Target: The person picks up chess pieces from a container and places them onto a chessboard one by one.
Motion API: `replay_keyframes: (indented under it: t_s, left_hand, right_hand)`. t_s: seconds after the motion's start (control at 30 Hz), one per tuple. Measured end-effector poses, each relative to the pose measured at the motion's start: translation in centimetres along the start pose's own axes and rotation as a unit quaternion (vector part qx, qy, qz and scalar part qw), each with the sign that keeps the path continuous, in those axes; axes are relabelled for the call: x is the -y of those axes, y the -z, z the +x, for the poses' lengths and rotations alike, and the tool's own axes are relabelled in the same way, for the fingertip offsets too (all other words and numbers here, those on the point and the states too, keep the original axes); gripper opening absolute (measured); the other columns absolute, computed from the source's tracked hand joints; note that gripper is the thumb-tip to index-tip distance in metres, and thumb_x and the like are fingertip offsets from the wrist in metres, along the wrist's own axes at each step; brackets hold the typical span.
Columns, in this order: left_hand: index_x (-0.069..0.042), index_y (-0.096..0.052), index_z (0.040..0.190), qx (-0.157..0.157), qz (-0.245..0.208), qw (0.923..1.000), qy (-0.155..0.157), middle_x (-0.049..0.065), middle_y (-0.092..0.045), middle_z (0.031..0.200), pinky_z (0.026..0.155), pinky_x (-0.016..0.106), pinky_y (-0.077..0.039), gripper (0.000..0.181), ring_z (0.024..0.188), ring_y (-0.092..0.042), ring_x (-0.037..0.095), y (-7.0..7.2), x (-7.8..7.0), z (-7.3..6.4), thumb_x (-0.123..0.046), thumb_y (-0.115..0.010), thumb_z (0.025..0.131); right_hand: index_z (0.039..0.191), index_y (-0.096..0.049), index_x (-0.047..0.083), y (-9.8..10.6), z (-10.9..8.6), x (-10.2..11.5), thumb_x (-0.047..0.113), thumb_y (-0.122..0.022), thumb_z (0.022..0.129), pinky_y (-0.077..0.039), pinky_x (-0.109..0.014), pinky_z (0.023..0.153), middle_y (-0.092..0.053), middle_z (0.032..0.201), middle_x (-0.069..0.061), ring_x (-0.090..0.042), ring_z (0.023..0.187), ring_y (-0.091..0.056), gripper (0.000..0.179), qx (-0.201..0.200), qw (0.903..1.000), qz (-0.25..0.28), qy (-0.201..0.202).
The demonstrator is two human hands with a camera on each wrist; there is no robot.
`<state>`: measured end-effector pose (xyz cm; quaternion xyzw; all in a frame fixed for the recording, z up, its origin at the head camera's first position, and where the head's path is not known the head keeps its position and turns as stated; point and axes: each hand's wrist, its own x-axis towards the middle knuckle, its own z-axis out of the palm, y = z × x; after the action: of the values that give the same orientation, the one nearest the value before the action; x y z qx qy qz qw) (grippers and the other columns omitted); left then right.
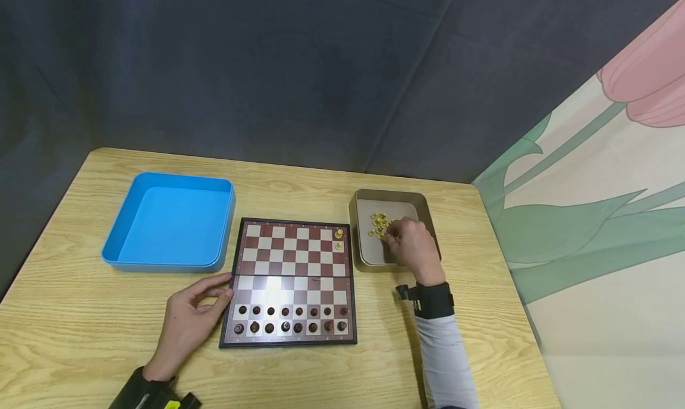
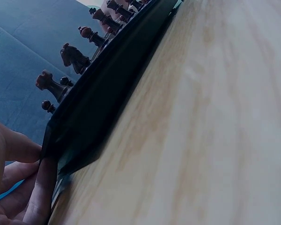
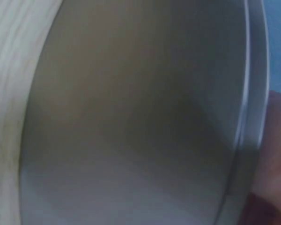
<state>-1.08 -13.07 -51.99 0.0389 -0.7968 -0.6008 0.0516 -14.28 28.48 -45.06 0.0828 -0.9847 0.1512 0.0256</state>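
Observation:
A folding chessboard [image 1: 291, 275] lies on the table, its two near rows filled with dark chess pieces [image 2: 75, 58]. Two yellow chess pieces [image 1: 339, 239] stand at its far right corner. My left hand [image 1: 187, 317] touches the board's left edge with thumb and fingertips, also seen at the dark side of the board [image 2: 103, 98] in the left wrist view. Inside a metal tin [image 1: 357, 230], my right hand [image 1: 414, 245] reaches down with bent fingers to a cluster of yellow chess pieces [image 1: 379, 220]. Whether its fingertips pinch one is hidden; the right wrist view shows mostly the tin's wall [image 3: 131, 117].
A blue tray [image 1: 171, 225] sits left of the board on the wooden table [image 1: 289, 376]. Dark cloth [image 1: 267, 82] hangs behind the table's far edge. A floral-patterned surface [image 1: 615, 219] borders the right side.

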Motion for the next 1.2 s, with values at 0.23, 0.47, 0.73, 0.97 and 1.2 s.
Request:
replay_keyframes:
  t_s: [0.23,0.47,0.73,0.97,1.2]
  left_hand:
    - [-0.001,-0.075,0.122,-0.002,0.002,1.0000,-0.003,0.021,-0.077,0.105,0.064,0.019,-0.062,0.034,0.084,-0.070,-0.005,-0.06,0.06,0.01,-0.006,-0.078,0.089]
    - [-0.001,-0.075,0.123,-0.001,0.004,1.0000,0.006,0.021,-0.077,0.108,0.064,0.020,-0.062,0.034,0.086,-0.075,0.007,-0.04,-0.01,-0.03,-0.006,-0.078,0.089]
    - [-0.001,-0.075,0.123,-0.001,-0.001,1.0000,0.008,0.021,-0.076,0.111,0.066,0.020,-0.062,0.035,0.087,-0.076,0.011,-0.01,-0.01,-0.05,-0.005,-0.078,0.089]
    - [-0.001,-0.074,0.124,0.001,-0.002,0.9999,0.015,0.021,-0.075,0.115,0.066,0.020,-0.063,0.035,0.088,-0.074,0.007,0.03,-0.02,-0.05,-0.007,-0.078,0.090]
    - [-0.001,-0.075,0.124,0.000,0.005,0.9999,0.011,0.021,-0.076,0.111,0.064,0.020,-0.062,0.035,0.086,-0.074,0.007,0.03,-0.04,-0.06,-0.006,-0.078,0.090]
  right_hand:
    - [0.088,-0.078,0.002,-0.22,0.06,-0.10,0.007,-0.078,0.088,-0.055,-0.036,0.055,-0.068,0.085,-0.011,-0.023,0.071,-0.064,0.005,-0.003,1.0000,0.004,0.007]
    - [0.092,-0.077,0.001,-0.12,0.01,-0.14,0.004,-0.077,0.087,-0.057,-0.036,0.057,-0.068,0.089,-0.011,-0.024,0.076,-0.066,0.006,0.004,0.9999,0.015,0.005]
    - [0.091,-0.073,0.003,-0.02,0.04,-0.21,0.002,-0.076,0.087,-0.055,-0.035,0.056,-0.071,0.088,-0.010,-0.022,0.074,-0.066,0.006,0.006,0.9992,0.039,0.002]
    - [0.092,-0.073,0.004,-0.06,0.04,-0.24,0.003,-0.077,0.087,-0.055,-0.034,0.056,-0.072,0.087,-0.009,-0.022,0.075,-0.067,0.007,0.007,0.9991,0.043,-0.005]
    - [0.092,-0.073,0.003,-0.02,0.03,-0.17,0.003,-0.078,0.087,-0.054,-0.033,0.055,-0.072,0.087,-0.009,-0.021,0.073,-0.066,0.007,0.006,0.9992,0.039,-0.005]
